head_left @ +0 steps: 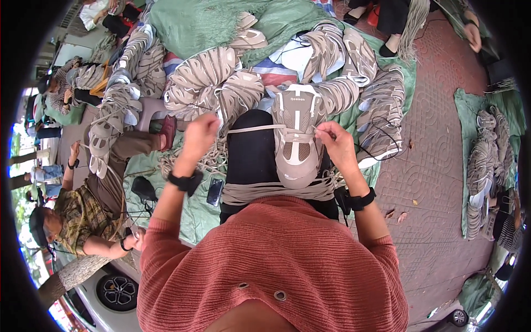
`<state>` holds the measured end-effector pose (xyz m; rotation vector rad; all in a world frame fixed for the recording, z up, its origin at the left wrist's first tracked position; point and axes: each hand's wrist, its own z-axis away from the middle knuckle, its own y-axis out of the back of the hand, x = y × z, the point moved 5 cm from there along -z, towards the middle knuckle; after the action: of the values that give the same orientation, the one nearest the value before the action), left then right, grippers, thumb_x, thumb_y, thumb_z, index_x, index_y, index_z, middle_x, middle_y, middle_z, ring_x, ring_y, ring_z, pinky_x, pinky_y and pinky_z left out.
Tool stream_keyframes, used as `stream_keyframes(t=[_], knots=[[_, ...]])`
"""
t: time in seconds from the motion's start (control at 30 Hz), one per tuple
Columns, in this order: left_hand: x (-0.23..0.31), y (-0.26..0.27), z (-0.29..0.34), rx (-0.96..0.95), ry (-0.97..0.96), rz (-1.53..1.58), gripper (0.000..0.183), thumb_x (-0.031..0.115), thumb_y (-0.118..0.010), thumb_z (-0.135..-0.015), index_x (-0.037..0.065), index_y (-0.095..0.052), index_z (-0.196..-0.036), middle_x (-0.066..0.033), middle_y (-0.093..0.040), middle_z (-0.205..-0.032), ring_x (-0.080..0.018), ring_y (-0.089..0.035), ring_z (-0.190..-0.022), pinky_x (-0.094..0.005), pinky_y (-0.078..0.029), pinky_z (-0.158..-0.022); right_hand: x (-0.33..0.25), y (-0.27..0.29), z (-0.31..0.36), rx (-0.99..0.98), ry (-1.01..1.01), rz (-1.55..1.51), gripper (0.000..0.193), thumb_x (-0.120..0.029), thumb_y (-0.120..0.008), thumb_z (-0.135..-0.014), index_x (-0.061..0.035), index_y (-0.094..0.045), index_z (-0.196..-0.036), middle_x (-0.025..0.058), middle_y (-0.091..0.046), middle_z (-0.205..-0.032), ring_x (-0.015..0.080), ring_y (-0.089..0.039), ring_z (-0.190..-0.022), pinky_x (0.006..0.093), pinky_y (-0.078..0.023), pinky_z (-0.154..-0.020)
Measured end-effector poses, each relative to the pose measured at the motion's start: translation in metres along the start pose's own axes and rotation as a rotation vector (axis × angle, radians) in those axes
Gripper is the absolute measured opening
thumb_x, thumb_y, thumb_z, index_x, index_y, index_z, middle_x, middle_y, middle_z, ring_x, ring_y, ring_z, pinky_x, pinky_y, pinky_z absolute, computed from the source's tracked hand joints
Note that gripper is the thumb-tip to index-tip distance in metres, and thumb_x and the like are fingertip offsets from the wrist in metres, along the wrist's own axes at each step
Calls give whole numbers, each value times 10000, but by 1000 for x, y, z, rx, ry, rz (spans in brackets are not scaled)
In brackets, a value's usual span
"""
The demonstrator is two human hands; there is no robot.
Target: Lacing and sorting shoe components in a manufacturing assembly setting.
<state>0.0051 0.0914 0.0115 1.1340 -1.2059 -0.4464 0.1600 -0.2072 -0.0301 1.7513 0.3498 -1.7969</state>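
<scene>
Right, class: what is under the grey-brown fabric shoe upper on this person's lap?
Black fabric trousers show beside the shoe upper, and a bundle of beige laces lies by its toe. What is directly beneath is covered and cannot be seen.

Left forearm raised and slanted inward, left hand turned toward the middle, its blurred fingers curled, right forearm likewise slanted inward, right hand held well apart, thumb and forefinger pinched together
</scene>
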Motion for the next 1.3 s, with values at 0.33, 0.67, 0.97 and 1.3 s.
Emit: stream_keyframes(t=[0.33,0.67,0.97,1.3], knots=[[161,-99,-34,-198,-578,41,134,75,-613,-672,98,-560,-792,-53,-494,-795,-232,-471,-838,-351,-307,-771,12,-1,-7,-97,-49,-3,62,-42,-593,-748,4,-587,-789,61,-618,-687,127,-574,-633,265,-452,-611],[173,-110,-37,-404,-698,3,209,6,-608,-646,78,-542,-830,-67,-465,-857,-236,-437,-900,-358,-284,-759,31,-11,-14,-174,-214,-165,87,-57,-585,-691,13,-599,-742,40,-606,-679,106,-531,-656,243,-414,-611],[169,-111,-33,-438,-656,216,259,-21,-626,-652,83,-527,-868,-62,-454,-844,-247,-451,-870,-351,-295,-755,-37,24,-22,77,501,587,315,-267,-725,-690,-129,-598,-944,82,-531,-902,271,-547,-833,355,-419,-717],[169,-103,-47,-419,-889,46,184,6,-572,-702,61,-534,-875,-76,-485,-847,-271,-512,-793,-379,-402,-714,-23,15,-31,-349,524,485,299,-254,-714,-707,-104,-552,-910,82,-434,-874,289,-524,-812,376,-429,-675]])
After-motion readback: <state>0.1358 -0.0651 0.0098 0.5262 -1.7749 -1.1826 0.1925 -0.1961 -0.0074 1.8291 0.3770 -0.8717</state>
